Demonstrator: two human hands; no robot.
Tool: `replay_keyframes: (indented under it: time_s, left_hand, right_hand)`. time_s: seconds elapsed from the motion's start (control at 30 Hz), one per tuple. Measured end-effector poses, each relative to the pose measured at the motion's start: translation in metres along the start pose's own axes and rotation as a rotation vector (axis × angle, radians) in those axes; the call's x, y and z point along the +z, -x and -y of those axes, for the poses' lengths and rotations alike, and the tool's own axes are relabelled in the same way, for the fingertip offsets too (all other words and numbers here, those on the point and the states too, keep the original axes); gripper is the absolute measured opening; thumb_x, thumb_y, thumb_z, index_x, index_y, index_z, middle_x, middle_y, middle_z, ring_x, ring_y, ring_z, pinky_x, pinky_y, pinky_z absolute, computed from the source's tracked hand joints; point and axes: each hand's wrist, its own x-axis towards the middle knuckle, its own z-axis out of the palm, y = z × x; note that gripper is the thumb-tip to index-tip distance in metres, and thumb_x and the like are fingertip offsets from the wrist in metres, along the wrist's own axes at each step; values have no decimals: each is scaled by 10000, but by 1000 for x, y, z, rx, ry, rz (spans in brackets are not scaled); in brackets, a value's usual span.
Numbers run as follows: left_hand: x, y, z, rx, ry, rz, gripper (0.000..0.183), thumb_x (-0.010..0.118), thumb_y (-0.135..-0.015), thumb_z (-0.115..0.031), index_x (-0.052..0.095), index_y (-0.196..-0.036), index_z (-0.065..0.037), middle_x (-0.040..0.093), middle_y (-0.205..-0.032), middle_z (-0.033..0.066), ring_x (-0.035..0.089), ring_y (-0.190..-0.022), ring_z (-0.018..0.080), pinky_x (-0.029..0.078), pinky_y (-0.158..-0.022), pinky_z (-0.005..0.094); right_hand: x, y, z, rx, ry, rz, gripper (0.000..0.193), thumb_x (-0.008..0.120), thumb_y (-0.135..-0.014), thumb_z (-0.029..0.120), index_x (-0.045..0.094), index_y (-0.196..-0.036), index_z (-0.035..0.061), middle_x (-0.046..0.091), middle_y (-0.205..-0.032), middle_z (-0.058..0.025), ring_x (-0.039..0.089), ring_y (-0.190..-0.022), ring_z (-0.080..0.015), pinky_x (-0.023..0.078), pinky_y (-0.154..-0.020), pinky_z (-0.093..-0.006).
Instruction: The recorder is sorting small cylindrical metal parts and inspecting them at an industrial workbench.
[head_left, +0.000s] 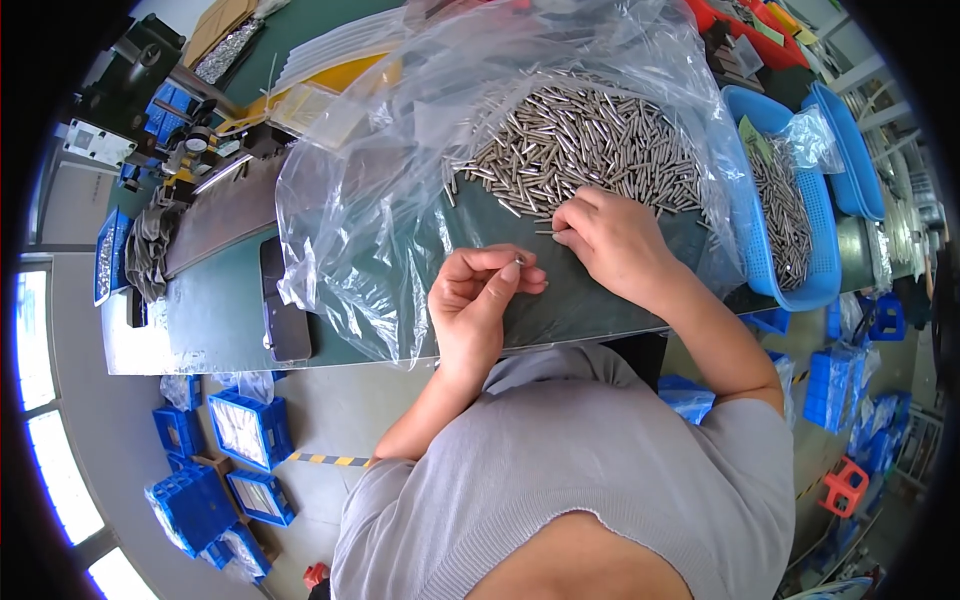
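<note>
Metal pin (pixel 543 232): projects from the closed fingertips of the right hand (pixel 614 240); long axis crosswise, free end leftward.
Left hand (pixel 474 298): apart from the right, pinching a small metal piece (pixel 519 262); axis unclear.
Pin heap (pixel 590 140): beyond both hands, amid clear plastic film (pixel 345 235), axes mixed.

A narrow gap at the frame's centre separates the left hand (pixel 478 300) from the right hand (pixel 618 245). Above both, the heap of metal pins (pixel 590 140) obstructs low passage; crumpled clear plastic (pixel 345 215) flanks its left and upper sides. The blue basket (pixel 828 240) bounds the right. Left of centre, the green tabletop (pixel 208 312) offers free surface — limited rightward by the dark phone (pixel 287 328).
</note>
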Motion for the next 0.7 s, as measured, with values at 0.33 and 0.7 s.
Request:
replay_keyframes:
  time_s: [0.33,0.7]
  left_hand:
    - [2,0,1,-11,-61,0,69,535,-888,25,541,-952,50,625,-954,154,649,-795,199,549,-734,312]
    - [1,1,1,-21,-49,1,73,537,-888,31,543,-957,54,628,-934,137,652,-793,202,552,-738,315]
  right_hand:
    - [-21,-6,12,27,-551,-5,72,623,-830,60,579,-830,3,543,-728,-55,539,-642,-134,426,-573,-257]
    - [-18,-9,19,-72,-516,-47,89,654,-802,57,580,-808,8,548,-715,-49,542,-616,-135,424,-539,-259]
